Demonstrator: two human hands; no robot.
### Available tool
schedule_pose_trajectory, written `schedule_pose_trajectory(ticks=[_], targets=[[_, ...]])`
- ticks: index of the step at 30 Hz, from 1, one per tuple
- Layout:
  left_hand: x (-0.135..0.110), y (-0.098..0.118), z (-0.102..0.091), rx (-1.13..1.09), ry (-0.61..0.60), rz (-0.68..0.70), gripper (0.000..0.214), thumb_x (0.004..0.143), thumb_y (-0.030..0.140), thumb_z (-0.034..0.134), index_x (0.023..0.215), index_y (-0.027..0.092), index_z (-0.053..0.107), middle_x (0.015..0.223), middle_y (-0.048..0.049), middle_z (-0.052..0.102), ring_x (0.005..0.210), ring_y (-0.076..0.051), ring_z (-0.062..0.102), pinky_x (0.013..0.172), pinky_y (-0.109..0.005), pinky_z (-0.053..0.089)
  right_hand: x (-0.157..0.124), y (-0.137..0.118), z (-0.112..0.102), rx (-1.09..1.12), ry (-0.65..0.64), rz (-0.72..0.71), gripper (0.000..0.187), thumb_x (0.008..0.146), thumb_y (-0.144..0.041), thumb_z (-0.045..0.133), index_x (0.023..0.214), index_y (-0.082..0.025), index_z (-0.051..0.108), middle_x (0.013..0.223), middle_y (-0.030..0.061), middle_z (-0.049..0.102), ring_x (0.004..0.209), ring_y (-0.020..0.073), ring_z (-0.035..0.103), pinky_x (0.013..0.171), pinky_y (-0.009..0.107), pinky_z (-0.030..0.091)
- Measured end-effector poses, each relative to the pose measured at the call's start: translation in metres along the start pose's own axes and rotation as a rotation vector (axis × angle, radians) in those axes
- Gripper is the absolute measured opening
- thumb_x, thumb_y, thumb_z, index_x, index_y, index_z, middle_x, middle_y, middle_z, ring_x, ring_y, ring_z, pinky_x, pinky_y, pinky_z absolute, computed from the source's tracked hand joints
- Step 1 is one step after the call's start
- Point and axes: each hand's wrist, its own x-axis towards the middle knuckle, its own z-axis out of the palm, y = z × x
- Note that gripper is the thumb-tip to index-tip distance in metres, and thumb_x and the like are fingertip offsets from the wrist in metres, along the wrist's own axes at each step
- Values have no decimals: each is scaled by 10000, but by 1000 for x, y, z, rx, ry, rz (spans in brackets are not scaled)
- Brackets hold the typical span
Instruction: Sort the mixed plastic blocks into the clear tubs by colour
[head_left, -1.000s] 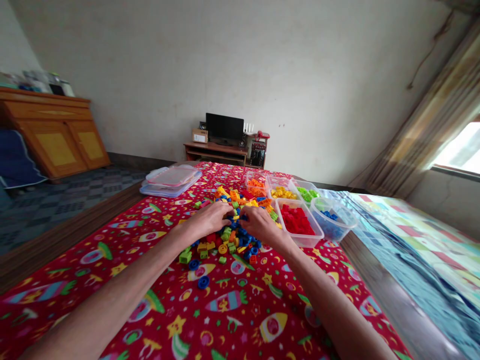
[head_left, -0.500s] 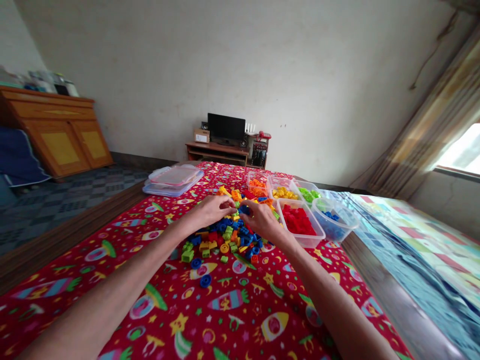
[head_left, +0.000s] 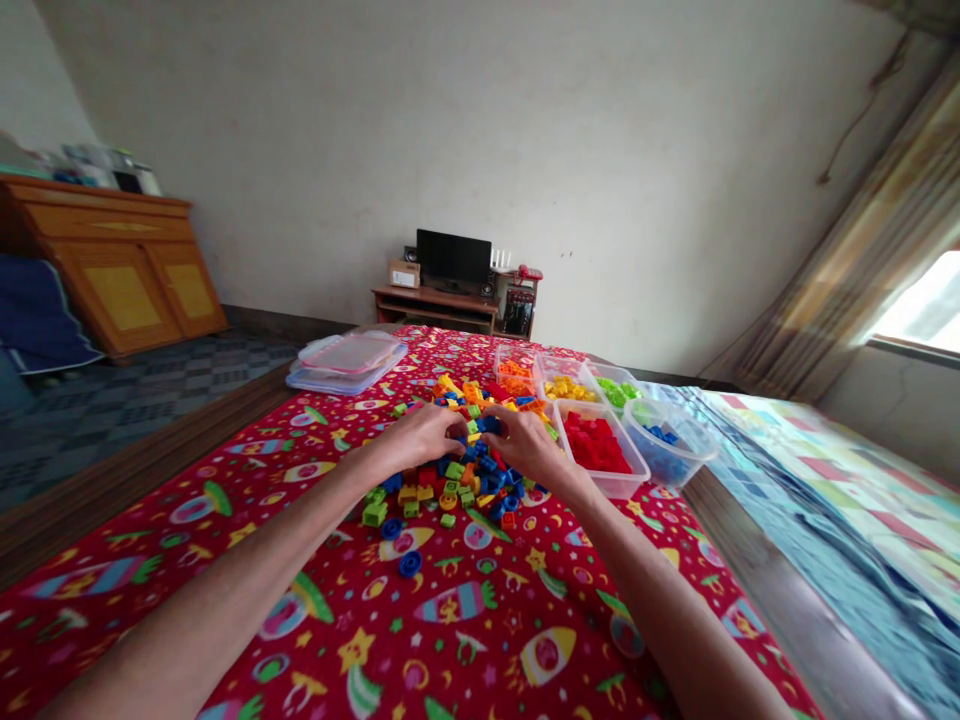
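A wood-edged table (head_left: 150, 468) stands in front of me, spread with a red cloth (head_left: 495, 580) printed with rockets and stars. A heap of mixed-colour toy blocks (head_left: 455, 470) lies loose in the middle, one blue round piece (head_left: 410, 565) sitting apart on the near side. Flat plastic lids (head_left: 349, 362) are stacked toward the far left; four clear boxes (head_left: 611, 487) and a rounder tub (head_left: 679, 467) cluster on the right.

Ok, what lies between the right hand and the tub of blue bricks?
The head view shows the see-through box of red bricks between the right hand and the tub.
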Motion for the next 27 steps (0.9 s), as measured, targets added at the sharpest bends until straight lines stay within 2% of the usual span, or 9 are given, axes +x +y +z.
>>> schedule_pose_trajectory(ticks=[5, 8, 10, 15, 18, 23, 27], targets=[[4, 0, -1, -555, 45, -71, 578, 653, 436, 685, 1143, 153, 572, 782, -36, 725, 744, -217, 667, 642, -276, 485, 1, 2, 0, 82, -23, -40, 337, 813, -251, 618, 1142, -182, 631, 813, 35, 700, 692, 128, 607, 618, 206, 377], [4, 1, -2, -664, 37, -67, 755, 613, 523, 706, 1227, 131, 507, 761, -34, 714, 739, -214, 664, 657, -284, 475, 0, 1, -1, 104, -31, -71, 340, 807, -273, 635, 1134, -181, 640, 788, 28, 694, 673, 121, 594, 603, 201, 365], [3, 3, -2, -674, 38, -66, 797, 609, 553, 703, 1243, 120, 491, 762, -37, 711, 749, -219, 666, 669, -291, 474, -1, 0, -2, 118, -33, -104, 314, 820, -278, 621, 1117, -179, 649, 779, 26, 691, 656, 116, 582, 597, 200, 357], [1, 8, -3, -608, 12, -19, 733, 661, 621, 638, 1193, 125, 543, 850, -73, 728, 802, -238, 672, 695, -309, 491, -2, 1, -6, 93, -60, -128, 293, 828, -264, 599, 1106, -194, 663, 749, 14, 680, 624, 112, 555, 591, 204, 344], [-1, 6, -6, -497, -9, 14, 609, 752, 609, 541, 1136, 142, 607, 867, -71, 734, 816, -233, 676, 701, -296, 500, 0, 6, -17, 48, 15, -78, 291, 821, -274, 600, 1089, -187, 670, 740, 13, 672, 628, 113, 550, 604, 206, 347], [-4, 2, -16, -161, -14, 17, 439, 762, 366, 573, 1156, 186, 640, 914, -43, 745, 857, -231, 678, 732, -268, 487, 0, 37, -56, -86, 228, 82, 249, 828, -271, 544, 995, -162, 692, 720, 9, 652, 611, 108, 528, 603, 210, 342], [-12, 11, -26, 85, -159, -32, 420, 726, 203, 587, 1139, 200, 659, 894, -29, 743, 784, -195, 676, 698, -227, 469, -12, 78, -89, -262, 359, 257, 299, 832, -285, 499, 1035, -174, 688, 769, 37, 679, 667, 141, 566, 626, 231, 360]])
